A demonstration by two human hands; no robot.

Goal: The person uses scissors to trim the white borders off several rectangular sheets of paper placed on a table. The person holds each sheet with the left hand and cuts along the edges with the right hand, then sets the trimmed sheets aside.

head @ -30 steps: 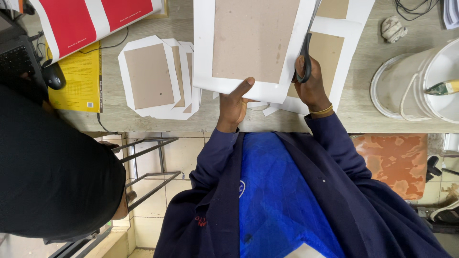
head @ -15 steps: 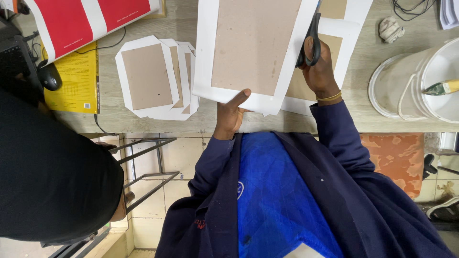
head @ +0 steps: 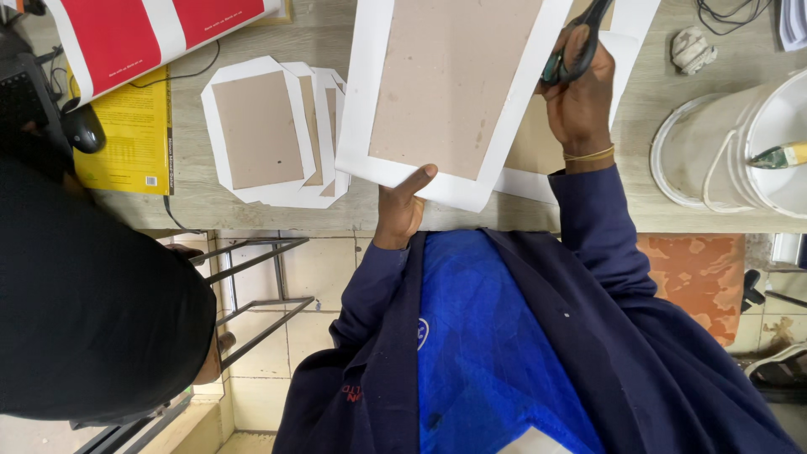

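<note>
Head view: a wooden table (head: pixel 336 214) is seen from above.
Left hand (head: pixel 400 206): closed on the near edge of a white sheet with brown board (head: pixel 454 88), thumb on top.
Right hand (head: pixel 578 97): closed around scissors (head: pixel 578 44) (at the sheet's right edge).
Sheet: held tilted above the table.
Beside it: a stack of similar pieces (head: pixel 269 130) is lying flat.

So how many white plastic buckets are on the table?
2, both at the table's right end: one bucket lying on its side, and a second bucket beside it holding a paintbrush. The frame edge cuts the second.
</note>
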